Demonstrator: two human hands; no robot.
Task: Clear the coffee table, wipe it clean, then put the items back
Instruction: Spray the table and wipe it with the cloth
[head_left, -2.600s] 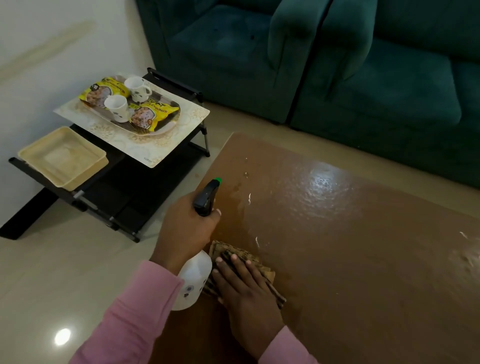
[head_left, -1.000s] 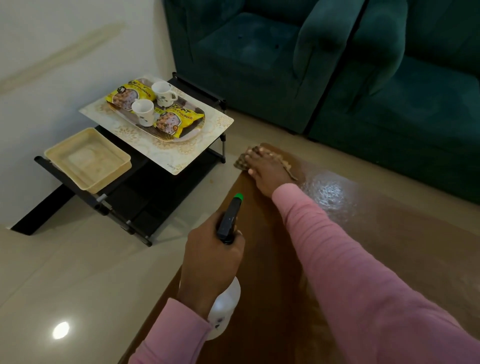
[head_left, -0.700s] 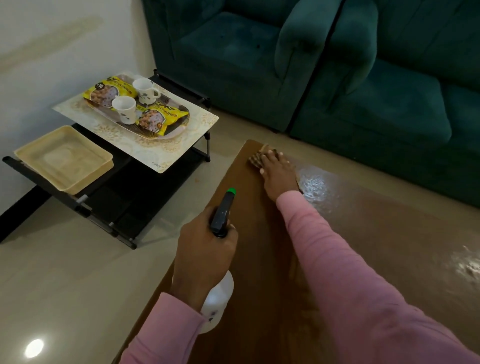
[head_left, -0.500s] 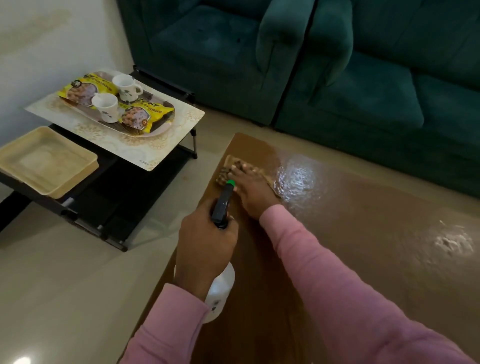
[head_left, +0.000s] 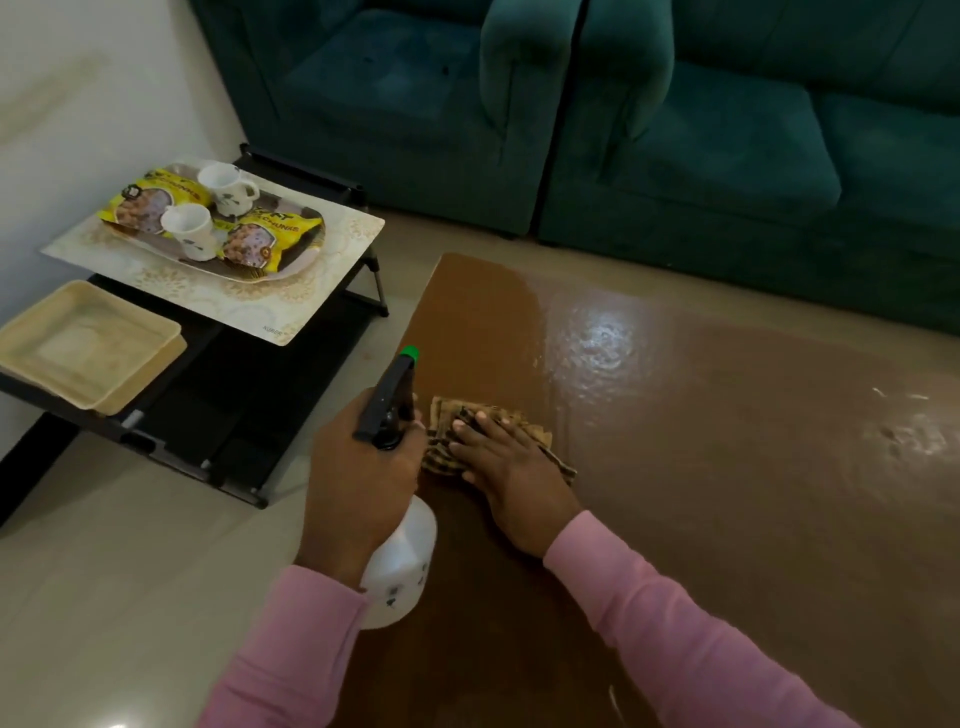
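On the tray (head_left: 298, 266) sit two cups (head_left: 227, 187) (head_left: 189, 231) and seemingly two packets (head_left: 156, 200) (head_left: 265, 239).

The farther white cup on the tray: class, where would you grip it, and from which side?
By its handle, reaching in from the sofa side. The cup stands upright with the handle jutting that way, free of the yellow packets and the nearer cup.
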